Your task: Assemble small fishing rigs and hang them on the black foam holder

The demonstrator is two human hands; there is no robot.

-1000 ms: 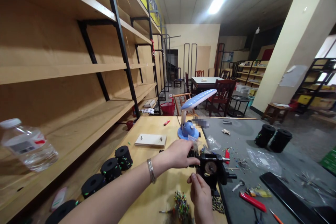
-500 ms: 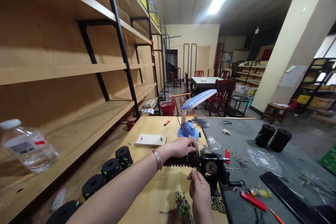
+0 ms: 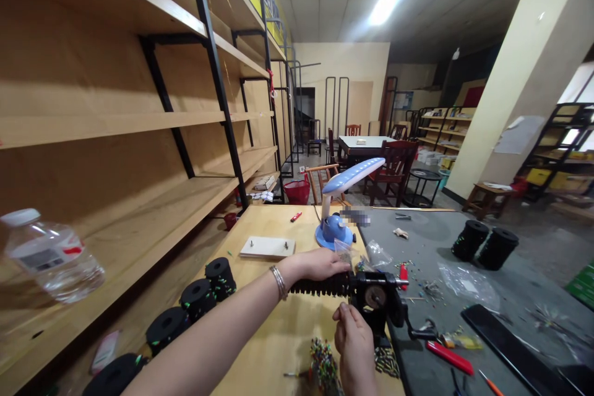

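My left hand [image 3: 322, 263] lies palm down over the right end of a ridged black roller [image 3: 320, 286], its fingers stretched across the top and its thumb hidden. The roller is mounted on a black crank device [image 3: 375, 297], whose crank handle [image 3: 421, 334] points right. Just in front of the roller, my right hand [image 3: 353, 335] has its thumb and forefinger pressed together. Whatever they pinch is too small to make out. Below it stands a bundle of small multicoloured beaded pieces [image 3: 323, 359], partly covered by that hand. Small brass-coloured pieces [image 3: 386, 361] lie beside the device's base.
Several black spools [image 3: 195, 297] line the table's left side. A white board [image 3: 268, 247] with two pegs and a blue lamp [image 3: 334, 229] stand behind. On the grey mat lie a red-handled tool [image 3: 449, 357], a black phone-like slab [image 3: 503, 349] and two black spools [image 3: 496, 247].
My left hand's fingers have flattened and lowered onto the roller from a raised, bent pose. My right hand has stayed nearly in place, still pinched.
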